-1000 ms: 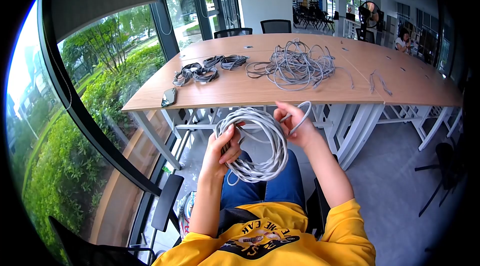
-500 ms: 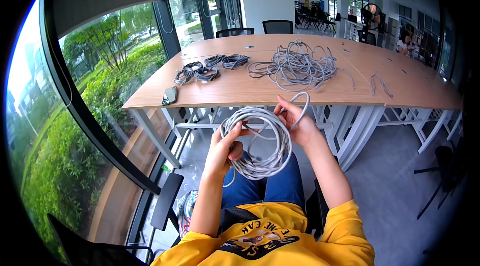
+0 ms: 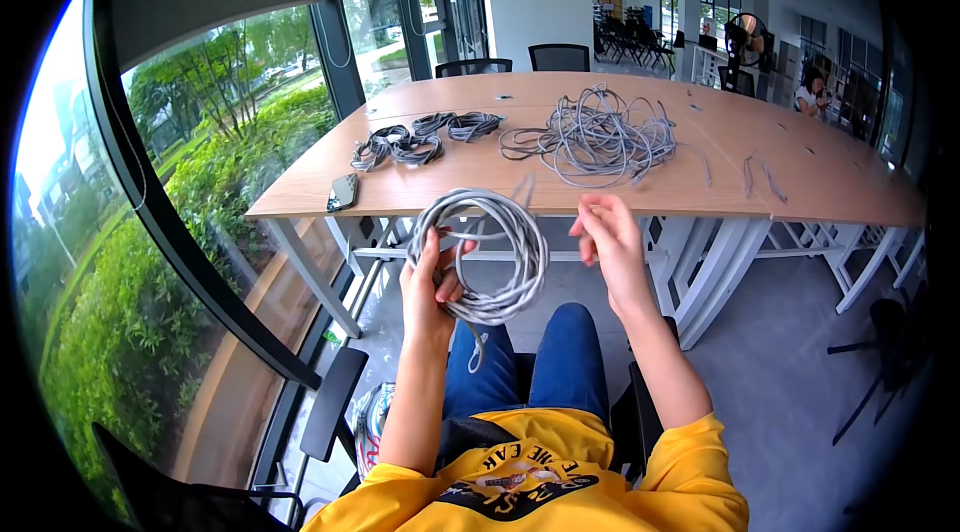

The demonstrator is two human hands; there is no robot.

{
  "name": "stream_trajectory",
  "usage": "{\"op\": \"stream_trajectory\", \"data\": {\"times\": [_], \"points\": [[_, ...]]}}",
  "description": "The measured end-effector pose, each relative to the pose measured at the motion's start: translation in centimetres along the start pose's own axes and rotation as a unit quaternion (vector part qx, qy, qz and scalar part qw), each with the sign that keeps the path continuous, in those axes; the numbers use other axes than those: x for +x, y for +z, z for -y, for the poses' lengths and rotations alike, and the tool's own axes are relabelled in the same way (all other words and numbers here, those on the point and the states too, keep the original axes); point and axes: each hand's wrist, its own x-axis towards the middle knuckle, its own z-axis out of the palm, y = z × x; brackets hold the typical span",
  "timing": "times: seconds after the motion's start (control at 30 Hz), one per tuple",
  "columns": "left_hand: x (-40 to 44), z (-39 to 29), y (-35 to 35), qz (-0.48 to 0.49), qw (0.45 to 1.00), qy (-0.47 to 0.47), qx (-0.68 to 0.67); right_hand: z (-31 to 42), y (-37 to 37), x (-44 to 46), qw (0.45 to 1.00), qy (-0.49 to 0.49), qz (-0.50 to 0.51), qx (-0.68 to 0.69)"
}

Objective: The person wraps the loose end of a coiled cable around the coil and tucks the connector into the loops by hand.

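Right grip now off cable coil; shirt reads "EAR".

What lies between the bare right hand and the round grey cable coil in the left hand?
Nothing: in the head view, a bare gap separates the right hand from the coil, with the wooden table's edge and grey floor behind.

Left hand, just left of frame centre: thumb raised, fingers curled in a grip. Left forearm: bare, near vertical, below. Right hand, right of centre: fingers loosely bent, pointing left. Right forearm: bare, slanting to lower right.
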Motion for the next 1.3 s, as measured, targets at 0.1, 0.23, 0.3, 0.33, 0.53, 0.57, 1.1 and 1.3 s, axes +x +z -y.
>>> {"op": "stream_trajectory", "data": {"times": [0.1,0.23,0.3,0.33,0.53,0.57,1.1,1.3], "points": [[-0.5,0.5,0.8,-0.03,0.995,0.05,0.076,1.9,2.6,-2.5,0.959,-0.176,0.112,-0.191],[-1.1,1.5,1.9,-0.019,0.989,0.078,0.128,0.5,5.5,-3.9,0.885,-0.169,0.191,-0.39],[-1.5,1.6,2.6,-0.055,0.985,0.08,0.14,-0.1,5.8,-3.6,0.891,-0.162,0.17,-0.388],[-1.6,1.6,2.5,-0.056,0.985,0.08,0.14,-0.5,5.9,-3.5,0.899,-0.151,0.148,-0.384],[-0.5,0.7,0.8,-0.014,0.981,0.098,0.168,-0.1,4.1,-3.2,0.961,-0.044,0.236,-0.138],[-0.1,0.8,0.6,-0.036,0.976,0.119,0.177,1.3,3.9,-3.6,0.963,0.009,0.26,-0.07],[1.8,1.3,-3.2,-0.103,0.98,0.109,0.131,3.1,-0.8,-1.7,0.781,-0.313,-0.069,-0.536],[-0.4,1.5,0.2,-0.021,0.971,0.096,0.22,-2.0,5.4,-3.9,0.893,-0.265,0.064,-0.358]]}}
